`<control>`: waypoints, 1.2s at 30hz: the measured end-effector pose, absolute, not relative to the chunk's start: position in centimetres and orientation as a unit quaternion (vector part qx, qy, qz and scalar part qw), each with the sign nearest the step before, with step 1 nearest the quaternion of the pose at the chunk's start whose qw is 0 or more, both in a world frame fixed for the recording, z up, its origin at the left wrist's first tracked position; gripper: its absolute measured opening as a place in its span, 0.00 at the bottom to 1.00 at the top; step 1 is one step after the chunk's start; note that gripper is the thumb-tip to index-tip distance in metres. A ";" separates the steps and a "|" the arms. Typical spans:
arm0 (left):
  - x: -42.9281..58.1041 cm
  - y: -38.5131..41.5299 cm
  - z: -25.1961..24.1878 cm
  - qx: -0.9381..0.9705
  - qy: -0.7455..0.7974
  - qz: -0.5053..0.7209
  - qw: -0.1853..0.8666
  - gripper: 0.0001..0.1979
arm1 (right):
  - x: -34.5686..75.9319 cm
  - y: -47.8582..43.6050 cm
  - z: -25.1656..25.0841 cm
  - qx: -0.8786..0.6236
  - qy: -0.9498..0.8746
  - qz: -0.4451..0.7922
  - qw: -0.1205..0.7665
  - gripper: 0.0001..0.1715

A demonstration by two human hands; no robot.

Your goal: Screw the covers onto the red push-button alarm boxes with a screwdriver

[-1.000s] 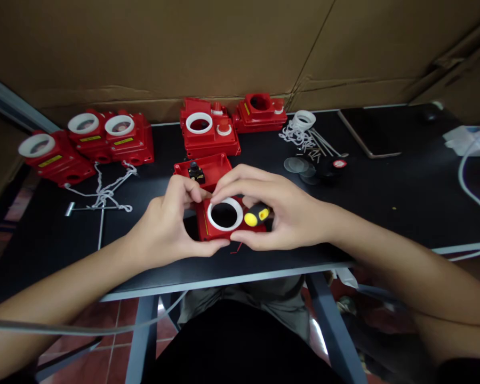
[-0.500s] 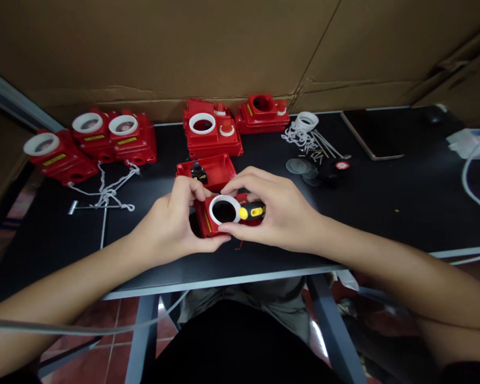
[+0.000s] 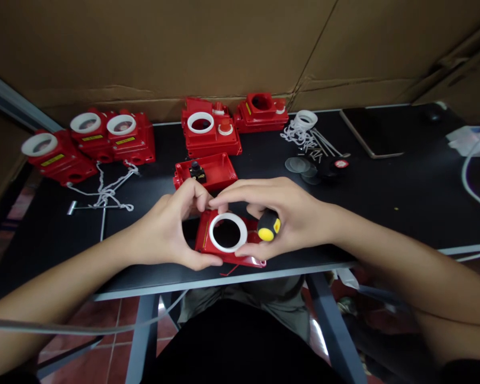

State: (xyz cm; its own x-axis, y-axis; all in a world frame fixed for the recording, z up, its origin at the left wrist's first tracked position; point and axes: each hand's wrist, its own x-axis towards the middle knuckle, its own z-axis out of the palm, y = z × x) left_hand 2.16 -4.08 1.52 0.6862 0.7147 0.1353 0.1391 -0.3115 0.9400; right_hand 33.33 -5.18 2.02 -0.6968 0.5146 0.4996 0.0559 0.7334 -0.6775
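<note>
A red housing cover (image 3: pixel 205 234) with a white ring (image 3: pixel 245 233) round its opening lies tilted near the table's front edge. My left hand (image 3: pixel 170 226) grips its left side, thumb at the near edge and curled fingers at the far edge. My right hand (image 3: pixel 294 213) reaches over its right side, thumb by the ring and fingertips at the far edge. Tucked in the right palm is a screwdriver (image 3: pixel 269 226) with a black and yellow handle; its shaft is hidden. Just behind, an open red housing base (image 3: pixel 220 169) holds a black switch part (image 3: pixel 197 172).
Red housings (image 3: pixel 134 144) with white rings stand at back left, corded to a metal T-shaped hammer (image 3: pixel 103 221). More red housings (image 3: pixel 212 140) sit at back centre. White cord (image 3: pixel 298 133), rods, screws and clear discs (image 3: pixel 298 165) lie right, near a phone (image 3: pixel 370 133).
Both hands have drawn the red cover slightly nearer to me. The screwdriver handle has swung off the white ring to the right, and more of the cover shows.
</note>
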 end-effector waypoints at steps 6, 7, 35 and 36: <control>2.2 -3.4 1.4 0.752 0.278 0.257 0.539 0.39 | 33.8 -4.8 2.6 -0.122 -0.872 0.343 0.327 0.34; 2.3 -3.3 1.3 0.753 0.282 0.263 0.534 0.39 | 33.8 -4.7 2.6 -0.119 -0.876 0.331 0.329 0.34; 2.3 -3.1 1.1 0.798 0.313 0.302 0.418 0.37 | 33.3 -5.3 1.4 -0.221 -0.879 0.257 0.335 0.33; 2.3 -3.1 1.1 0.794 0.312 0.303 0.425 0.37 | 33.3 -5.4 1.4 -0.250 -0.875 0.249 0.331 0.34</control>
